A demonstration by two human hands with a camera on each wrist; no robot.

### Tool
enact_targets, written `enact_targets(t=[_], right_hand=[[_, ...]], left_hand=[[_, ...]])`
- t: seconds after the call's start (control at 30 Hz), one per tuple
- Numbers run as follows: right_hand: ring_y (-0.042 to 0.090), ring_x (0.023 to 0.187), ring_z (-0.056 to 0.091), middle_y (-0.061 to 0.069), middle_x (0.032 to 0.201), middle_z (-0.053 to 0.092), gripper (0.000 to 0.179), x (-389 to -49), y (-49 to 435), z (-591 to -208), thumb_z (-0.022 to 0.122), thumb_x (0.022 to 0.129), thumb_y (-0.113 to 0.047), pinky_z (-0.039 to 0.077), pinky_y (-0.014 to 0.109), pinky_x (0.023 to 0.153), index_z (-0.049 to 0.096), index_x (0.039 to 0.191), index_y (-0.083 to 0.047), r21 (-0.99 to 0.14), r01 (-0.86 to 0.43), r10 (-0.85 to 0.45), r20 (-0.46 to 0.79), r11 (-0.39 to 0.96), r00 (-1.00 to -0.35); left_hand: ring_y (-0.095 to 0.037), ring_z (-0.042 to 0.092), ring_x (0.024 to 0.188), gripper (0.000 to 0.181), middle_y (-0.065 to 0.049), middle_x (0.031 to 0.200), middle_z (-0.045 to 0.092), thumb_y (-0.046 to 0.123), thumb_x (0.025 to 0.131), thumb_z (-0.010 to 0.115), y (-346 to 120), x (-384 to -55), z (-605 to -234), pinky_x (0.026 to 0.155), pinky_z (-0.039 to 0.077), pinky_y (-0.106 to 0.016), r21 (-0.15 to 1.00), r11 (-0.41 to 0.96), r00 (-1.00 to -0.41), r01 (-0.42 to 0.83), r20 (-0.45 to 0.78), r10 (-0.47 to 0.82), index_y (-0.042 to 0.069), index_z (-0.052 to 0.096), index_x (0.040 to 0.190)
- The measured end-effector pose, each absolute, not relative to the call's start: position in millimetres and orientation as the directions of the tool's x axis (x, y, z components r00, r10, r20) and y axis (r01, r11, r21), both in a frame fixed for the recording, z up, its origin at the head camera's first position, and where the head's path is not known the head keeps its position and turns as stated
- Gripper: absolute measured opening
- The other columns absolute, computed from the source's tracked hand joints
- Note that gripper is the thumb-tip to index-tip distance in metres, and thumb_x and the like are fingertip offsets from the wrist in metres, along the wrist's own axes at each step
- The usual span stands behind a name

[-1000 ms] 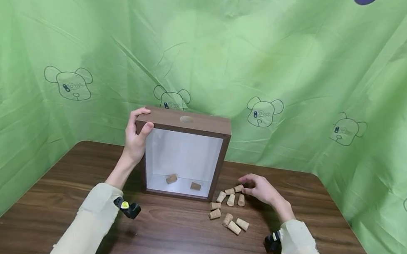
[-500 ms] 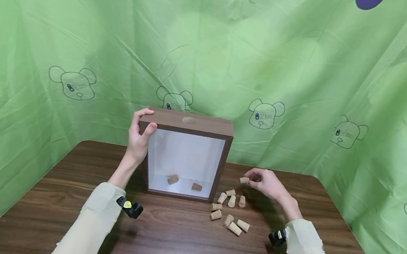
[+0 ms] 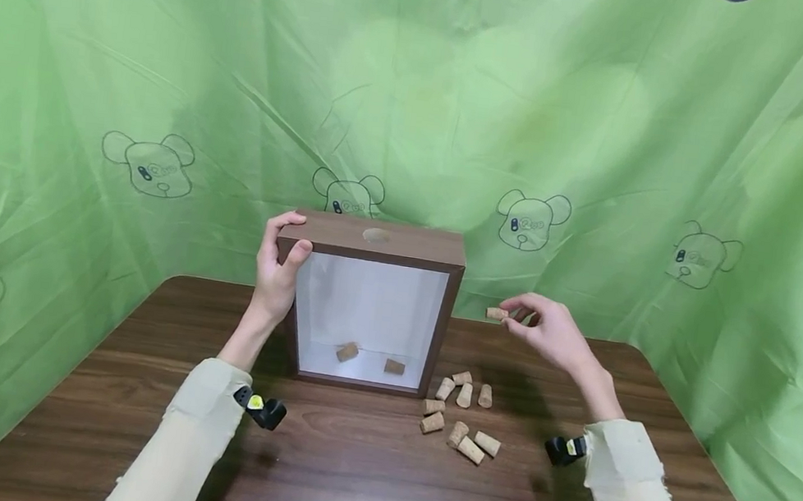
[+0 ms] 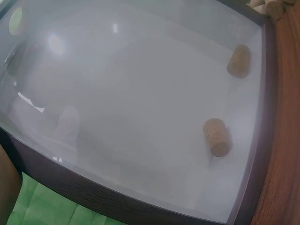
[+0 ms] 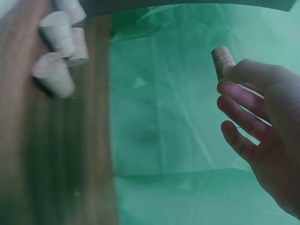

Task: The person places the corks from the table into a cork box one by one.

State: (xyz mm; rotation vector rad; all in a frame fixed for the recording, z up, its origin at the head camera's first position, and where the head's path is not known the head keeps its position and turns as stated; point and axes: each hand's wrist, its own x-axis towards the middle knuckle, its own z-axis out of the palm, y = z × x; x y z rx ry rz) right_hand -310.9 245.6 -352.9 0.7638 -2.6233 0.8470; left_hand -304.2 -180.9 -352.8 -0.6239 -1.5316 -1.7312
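Observation:
A brown-framed shadow box [image 3: 449,322] with a clear front stands upright on the table, a round hole [image 3: 377,235] in its top face. My left hand [image 3: 276,273] grips its upper left corner, thumb on the front and fingers over the top. Inside, two corks [image 4: 217,137] lie on the white floor. Right of the box, my right hand [image 3: 548,331] pinches a cork [image 3: 497,313] between thumb and fingertips, raised above the table. The right wrist view shows that cork [image 5: 222,61] tilted, its other fingers loosely bent.
Several loose corks [image 3: 464,395] lie on the dark wooden table [image 3: 346,476] at the box's right front. A green curtain [image 3: 416,120] with bear drawings hangs behind the table and along both sides.
My right hand took hold of a cork at the back of the pile and lifted it up off the table. My left hand keeps its grip on the box.

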Motion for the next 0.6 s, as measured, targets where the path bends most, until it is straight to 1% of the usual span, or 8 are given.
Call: enact_targets(t=[0.1,0.2,0.37,0.47,0.6], right_hand=[[0.018,0.078,0.064,0.005,0.092,0.072,0.022,-308,247,-336,0.072,0.088,-0.013,0.053,0.024,0.069,0.072,0.110,-0.010,-0.428,-0.568,-0.387,0.440,0.703,-0.810],[0.018,0.078,0.063,0.005,0.092,0.072,0.021,-303,246,-320,0.073,0.088,-0.012,0.052,0.025,0.070,0.073,0.109,-0.010,-0.403,-0.588,-0.384,0.481,0.702,-0.788],[0.016,0.077,0.062,0.006,0.094,0.072,0.022,-296,240,-295,0.073,0.088,-0.009,0.052,0.028,0.069,0.073,0.109,-0.009,-0.334,-0.652,-0.398,0.578,0.681,-0.712],[0.014,0.078,0.061,0.006,0.095,0.072,0.022,-293,236,-282,0.073,0.087,-0.008,0.052,0.029,0.069,0.073,0.109,-0.009,-0.297,-0.684,-0.409,0.621,0.666,-0.668],[0.010,0.077,0.060,0.003,0.096,0.072,0.022,-290,231,-266,0.074,0.086,-0.008,0.051,0.027,0.070,0.073,0.108,-0.010,-0.265,-0.706,-0.416,0.653,0.657,-0.633]], left_hand=[[-0.017,0.052,0.113,0.051,-0.003,0.129,0.052,0.047,0.088,0.071,-180,-302,-350,0.097,0.040,-0.027,0.634,-0.038,-0.627,0.773,0.753,-0.198,0.015,0.056,0.124],[-0.015,0.051,0.114,0.049,-0.005,0.130,0.051,0.047,0.088,0.071,-179,-298,-348,0.098,0.039,-0.026,0.643,-0.040,-0.637,0.765,0.745,-0.199,0.016,0.056,0.123],[-0.014,0.052,0.111,0.051,-0.003,0.129,0.051,0.044,0.089,0.070,-179,-292,-342,0.097,0.040,-0.026,0.656,-0.046,-0.651,0.754,0.734,-0.193,0.010,0.055,0.123],[-0.014,0.052,0.113,0.052,-0.002,0.131,0.051,0.043,0.089,0.070,-179,-294,-343,0.098,0.039,-0.026,0.658,-0.035,-0.650,0.752,0.733,-0.200,0.008,0.055,0.124],[-0.016,0.052,0.114,0.053,-0.002,0.131,0.051,0.042,0.089,0.070,-180,-299,-348,0.098,0.039,-0.026,0.656,-0.042,-0.649,0.753,0.733,-0.204,0.007,0.054,0.125]])
